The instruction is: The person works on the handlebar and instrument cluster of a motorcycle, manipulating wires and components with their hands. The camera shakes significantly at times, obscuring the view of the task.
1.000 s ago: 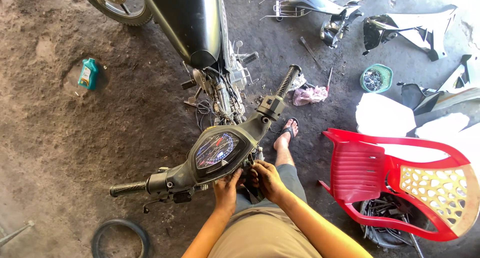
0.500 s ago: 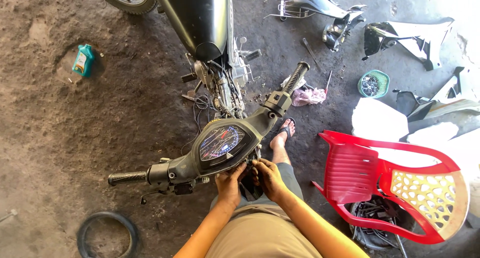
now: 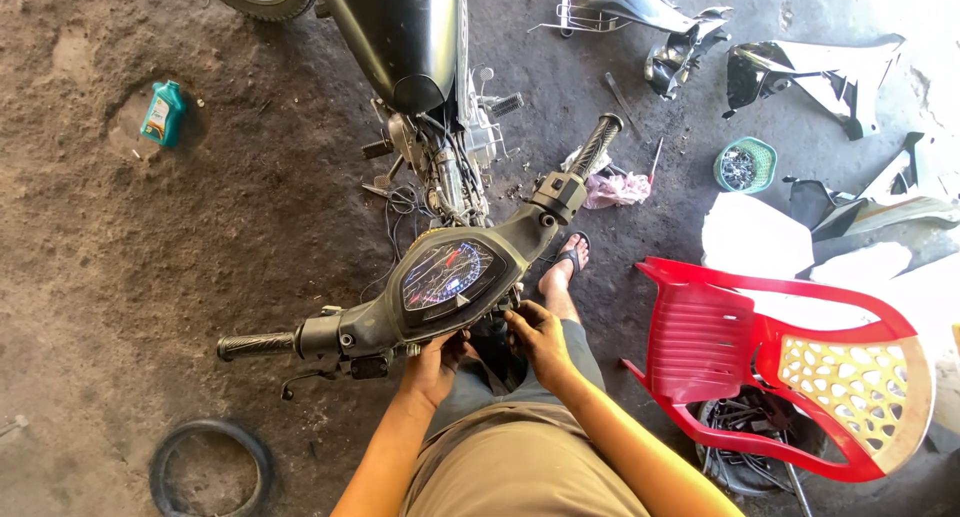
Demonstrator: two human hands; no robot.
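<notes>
The person stands at the front of a stripped black motorcycle, looking down on its dark grey plastic handlebar cover with the glass-faced instrument panel (image 3: pixel 447 275); the cover sits loose across the bars, tilted, one rubber grip (image 3: pixel 257 346) pointing lower left and the other grip (image 3: pixel 597 142) upper right, which suggests to me it is held steady from below rather than fastened. The left hand (image 3: pixel 436 365) comes up under the near edge of the cover, fingers curled against its underside, forearm rising straight from the waist; the right hand (image 3: pixel 540 339) lies just beside it, knuckles up, fingers bent narrow and pressed in at the dark gap behind the panel; whether either grips a small part there I cannot tell, since the fingertips are hidden. Both elbows stay tucked close to the body, wrists bent inward toward each other. One sandalled foot (image 3: pixel 566 257) is planted on the dirt floor (image 3: pixel 150 237) right beneath the bars. A red plastic chair (image 3: pixel 770 367) lies tipped on the right; a small green mesh basket of bits (image 3: pixel 745 165) sits beyond it near loose silver body panels (image 3: pixel 830 77); a teal oil bottle (image 3: pixel 162 113) lies far off to the left, and a bare black tyre (image 3: pixel 210 467) lies at the lower left.
</notes>
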